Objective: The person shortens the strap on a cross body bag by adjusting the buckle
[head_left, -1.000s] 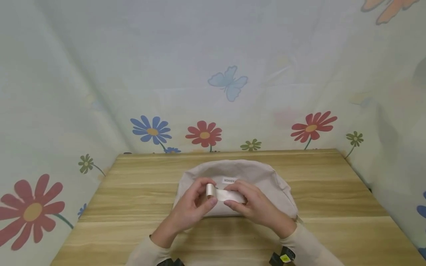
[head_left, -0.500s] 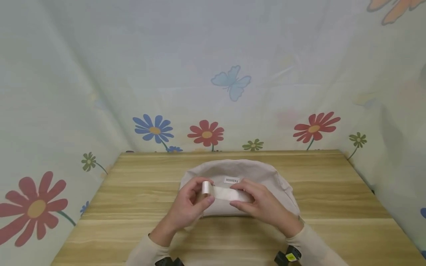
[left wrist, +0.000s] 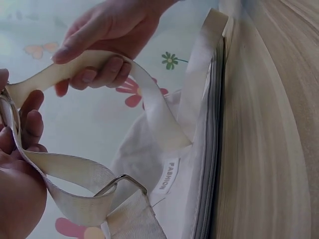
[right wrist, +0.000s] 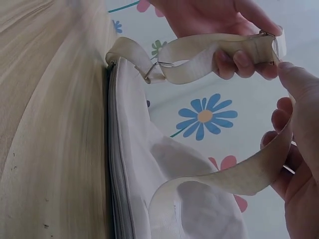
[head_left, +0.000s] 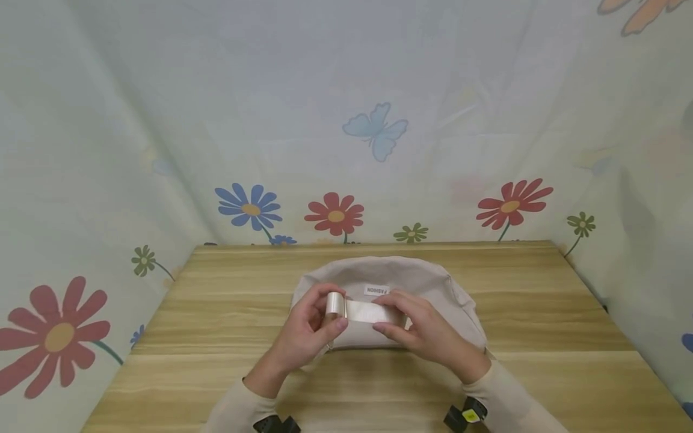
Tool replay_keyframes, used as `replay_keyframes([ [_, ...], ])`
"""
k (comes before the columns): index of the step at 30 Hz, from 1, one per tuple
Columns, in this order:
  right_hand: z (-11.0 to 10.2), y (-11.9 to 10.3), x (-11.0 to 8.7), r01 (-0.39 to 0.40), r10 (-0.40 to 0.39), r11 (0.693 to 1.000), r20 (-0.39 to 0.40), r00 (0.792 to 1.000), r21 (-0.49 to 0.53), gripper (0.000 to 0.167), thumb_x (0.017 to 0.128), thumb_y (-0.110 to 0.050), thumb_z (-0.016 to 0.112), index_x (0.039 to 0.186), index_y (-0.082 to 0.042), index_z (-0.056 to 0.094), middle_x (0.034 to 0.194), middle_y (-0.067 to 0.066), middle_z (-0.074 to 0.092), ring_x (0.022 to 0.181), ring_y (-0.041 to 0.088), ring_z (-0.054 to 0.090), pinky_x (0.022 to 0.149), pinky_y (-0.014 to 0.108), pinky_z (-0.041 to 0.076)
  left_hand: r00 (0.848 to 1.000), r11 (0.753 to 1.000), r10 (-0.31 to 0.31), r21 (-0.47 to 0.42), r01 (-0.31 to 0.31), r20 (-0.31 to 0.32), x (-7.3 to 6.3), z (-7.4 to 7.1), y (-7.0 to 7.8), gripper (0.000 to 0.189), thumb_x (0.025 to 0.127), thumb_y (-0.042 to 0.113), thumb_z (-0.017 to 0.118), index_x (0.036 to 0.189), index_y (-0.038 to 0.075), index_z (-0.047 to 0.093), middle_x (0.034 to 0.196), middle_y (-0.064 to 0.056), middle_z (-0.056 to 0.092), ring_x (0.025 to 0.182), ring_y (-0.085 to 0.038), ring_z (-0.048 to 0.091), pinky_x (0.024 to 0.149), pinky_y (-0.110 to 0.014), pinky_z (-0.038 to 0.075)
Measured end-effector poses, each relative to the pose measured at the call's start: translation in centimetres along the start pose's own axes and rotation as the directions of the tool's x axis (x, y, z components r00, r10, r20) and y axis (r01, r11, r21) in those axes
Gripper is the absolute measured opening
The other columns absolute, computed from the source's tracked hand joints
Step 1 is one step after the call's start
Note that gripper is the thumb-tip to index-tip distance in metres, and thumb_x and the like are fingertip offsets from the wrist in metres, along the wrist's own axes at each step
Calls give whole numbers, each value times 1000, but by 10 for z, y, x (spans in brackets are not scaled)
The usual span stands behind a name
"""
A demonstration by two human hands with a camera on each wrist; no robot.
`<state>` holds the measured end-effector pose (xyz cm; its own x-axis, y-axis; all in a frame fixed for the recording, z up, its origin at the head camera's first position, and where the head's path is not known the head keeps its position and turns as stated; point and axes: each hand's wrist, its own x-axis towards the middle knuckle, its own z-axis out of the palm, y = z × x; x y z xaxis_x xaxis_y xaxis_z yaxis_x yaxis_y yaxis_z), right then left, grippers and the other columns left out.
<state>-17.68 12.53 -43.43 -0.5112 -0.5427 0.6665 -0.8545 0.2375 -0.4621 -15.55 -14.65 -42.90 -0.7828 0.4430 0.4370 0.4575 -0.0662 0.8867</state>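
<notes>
So the thing being worked on is the pale strap [head_left: 365,312] of a light fabric bag [head_left: 433,279], stretched over the middle of the bag, with the bag itself sitting mid-table [head_left: 227,300]. Taking 12 o'clock as straight away from the person, the left hand [head_left: 302,334] is around the bag's 8 and the right hand [head_left: 430,337] around its 4. Both are pinching strap, thumb against fingers: the left right beside a metal slider [right wrist: 264,34], the right further along the webbing. My guess is the left keeps the slider end steady while the right controls the length, so the bit between them stays flat and easy to see. Lifting it off the fabric probably helps too, since slack gets room to loop. In the left wrist view there's a second metal ring [left wrist: 132,180] hanging at roughly 3 o'clock from the left hand, with a strap loop through it, nobody gripping it. The FASHION label [head_left: 376,290] is near 12 on the bag and reads upside down from the person's side, while the zip [left wrist: 214,139] runs along the tabletop. I'd guess the bag's turned that way to bring the strap within reach.
</notes>
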Motion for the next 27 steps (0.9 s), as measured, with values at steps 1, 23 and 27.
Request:
replay_keyframes([
  [1, 0, 0, 0, -5, 5, 1000, 2, 1000, 2, 28, 100, -17, 79, 126, -11, 69, 107, -1, 72, 86, 6, 60, 71, 21, 53, 1000, 1000, 4, -2, -4, 5, 0, 0, 0, 39, 103, -1, 65, 137, -10, 46, 107, -18, 69, 81, -7, 61, 67, -25, 54],
  [23, 1, -8, 8, 4, -2, 994, 18, 1000, -110, 36, 101, -31, 79, 128, -10, 69, 107, 0, 71, 85, 6, 59, 74, 20, 52, 999, 985, 50, 165, -49, -2, 1, 1, -1, 40, 99, -4, 71, 135, 1, 54, 112, -21, 71, 97, -9, 63, 80, -29, 57],
  [27, -4, -2, 2, 8, -7, 994, 4, 1000, -109, 35, 100, -30, 80, 127, -9, 70, 103, -2, 69, 82, 5, 56, 73, 19, 51, 998, 992, 62, 106, -63, 8, 0, -2, -4, 39, 101, -5, 68, 135, -1, 51, 110, -20, 65, 95, -9, 60, 76, -27, 56],
])
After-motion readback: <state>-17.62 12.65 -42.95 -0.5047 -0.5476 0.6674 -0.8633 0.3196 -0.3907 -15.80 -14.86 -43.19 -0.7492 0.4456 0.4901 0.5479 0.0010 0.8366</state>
